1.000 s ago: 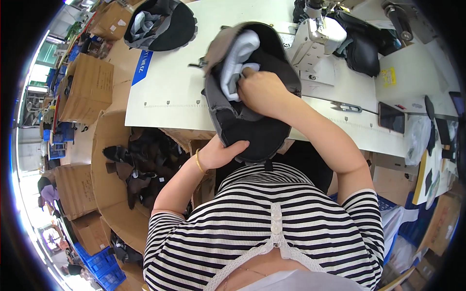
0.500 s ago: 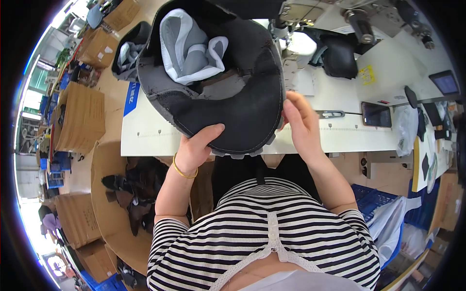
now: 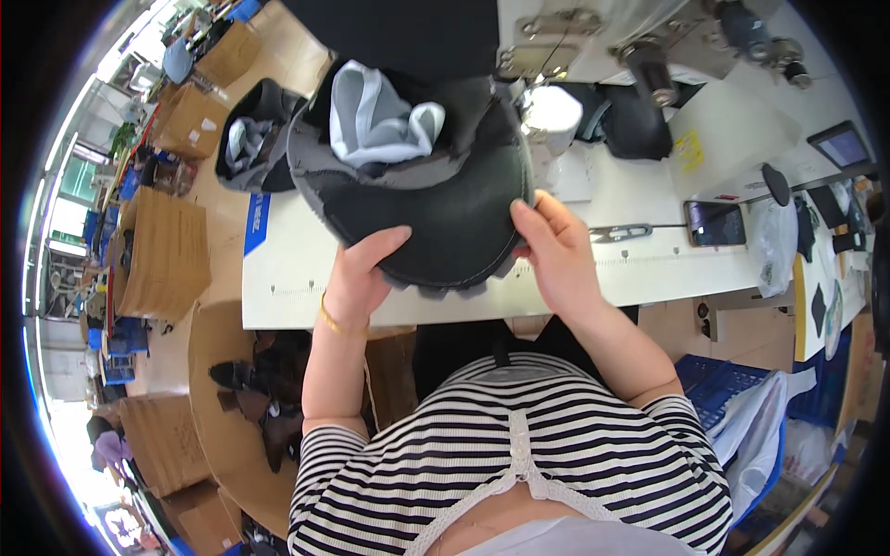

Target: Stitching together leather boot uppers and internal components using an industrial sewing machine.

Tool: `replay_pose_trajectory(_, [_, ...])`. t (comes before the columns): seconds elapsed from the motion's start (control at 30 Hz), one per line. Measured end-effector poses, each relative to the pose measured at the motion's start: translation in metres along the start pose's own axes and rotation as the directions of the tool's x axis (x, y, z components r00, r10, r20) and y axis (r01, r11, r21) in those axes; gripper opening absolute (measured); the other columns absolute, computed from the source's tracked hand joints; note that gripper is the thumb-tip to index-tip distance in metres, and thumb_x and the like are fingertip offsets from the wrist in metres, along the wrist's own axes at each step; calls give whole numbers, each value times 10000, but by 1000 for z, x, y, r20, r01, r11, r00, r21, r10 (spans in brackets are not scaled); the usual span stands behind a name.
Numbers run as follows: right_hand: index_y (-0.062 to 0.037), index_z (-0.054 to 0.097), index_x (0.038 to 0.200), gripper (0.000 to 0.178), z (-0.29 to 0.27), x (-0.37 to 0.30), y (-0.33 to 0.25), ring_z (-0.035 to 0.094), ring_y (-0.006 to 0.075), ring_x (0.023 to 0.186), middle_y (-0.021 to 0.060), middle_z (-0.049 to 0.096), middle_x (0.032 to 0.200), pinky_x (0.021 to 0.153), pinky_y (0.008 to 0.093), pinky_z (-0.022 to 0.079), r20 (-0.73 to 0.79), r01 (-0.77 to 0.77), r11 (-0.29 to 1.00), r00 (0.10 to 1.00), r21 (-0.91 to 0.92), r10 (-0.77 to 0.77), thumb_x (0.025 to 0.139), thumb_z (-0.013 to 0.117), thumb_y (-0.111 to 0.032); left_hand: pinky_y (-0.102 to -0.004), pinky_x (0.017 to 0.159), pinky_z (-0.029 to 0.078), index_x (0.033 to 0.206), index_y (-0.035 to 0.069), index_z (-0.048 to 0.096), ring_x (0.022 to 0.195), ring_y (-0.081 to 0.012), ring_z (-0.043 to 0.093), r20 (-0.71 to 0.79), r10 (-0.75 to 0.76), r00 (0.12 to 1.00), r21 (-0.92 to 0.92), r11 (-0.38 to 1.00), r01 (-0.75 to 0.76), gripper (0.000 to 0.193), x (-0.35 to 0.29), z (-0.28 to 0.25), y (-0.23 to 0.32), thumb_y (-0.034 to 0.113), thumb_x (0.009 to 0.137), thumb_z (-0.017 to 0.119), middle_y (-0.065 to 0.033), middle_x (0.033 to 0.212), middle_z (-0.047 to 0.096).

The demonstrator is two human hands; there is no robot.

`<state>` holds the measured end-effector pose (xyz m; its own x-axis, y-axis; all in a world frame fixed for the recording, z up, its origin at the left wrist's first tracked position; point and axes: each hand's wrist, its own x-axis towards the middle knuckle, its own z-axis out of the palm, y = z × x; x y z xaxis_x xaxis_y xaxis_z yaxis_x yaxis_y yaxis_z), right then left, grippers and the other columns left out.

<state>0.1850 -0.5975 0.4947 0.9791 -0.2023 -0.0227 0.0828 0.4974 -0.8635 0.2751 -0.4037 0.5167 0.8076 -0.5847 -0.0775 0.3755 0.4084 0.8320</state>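
My left hand [image 3: 360, 278] is closed on the near left edge of the black piece [image 3: 431, 227], thumb flat on its upper face; the fingers beneath are hidden, so I cannot tell how they lie. My right hand [image 3: 561, 259] pinches the right rim, thumb against the edge, fingers curled. Gripped from both sides, the piece seems steadier, its curved front facing me, held up over the near part of the table [image 3: 640, 278], this side of the machine [image 3: 552, 109]. The grey lining [image 3: 380, 120] sits bunched in its hollow, probably to keep the curved edge clear. Snips [image 3: 621, 232] and a phone [image 3: 716, 224] lie to my right, seemingly for easy reach; a similar piece [image 3: 255, 139] rests left.
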Motion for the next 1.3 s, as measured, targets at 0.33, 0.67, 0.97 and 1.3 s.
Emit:
replay_pose_trajectory(0.33, [-26,557,1134,228,-7,4,20,545,36,834,-6,600,984,694,176,432,-19,60,977,998,-206,-65,969,474,-160,-253,763,501,988,-19,646,858,-125,613,186,41,982,343,934,-104,280,3,-25,-9,-46,713,689,-51,941,660])
replay_pose_trajectory(0.67, [24,461,1244,469,30,-1,17,495,341,1145,202,498,1266,974,388,386,517,698,363,708,-618,-480,829,634,-109,-262,722,490,1058,-3,591,835,-101,575,114,67,991,568,814,-120,318,-28,-8,-11,-37,743,626,-30,934,630])
replay_pose_trajectory(0.97, [41,402,1322,535,54,-10,28,517,257,1168,169,510,1265,989,341,392,467,521,620,843,-587,-265,859,618,-116,-346,713,498,1150,-7,497,815,-260,614,111,274,955,819,520,-244,432,-31,-18,-48,-15,726,582,-129,928,620])
replay_pose_trajectory(1.3, [55,450,1247,373,41,2,38,550,158,1085,131,578,1174,926,294,442,151,255,940,963,-225,-225,891,493,-46,-460,1083,243,1410,-52,166,1290,-498,259,208,558,803,894,224,-387,789,-30,7,-73,60,764,605,-298,1402,259])
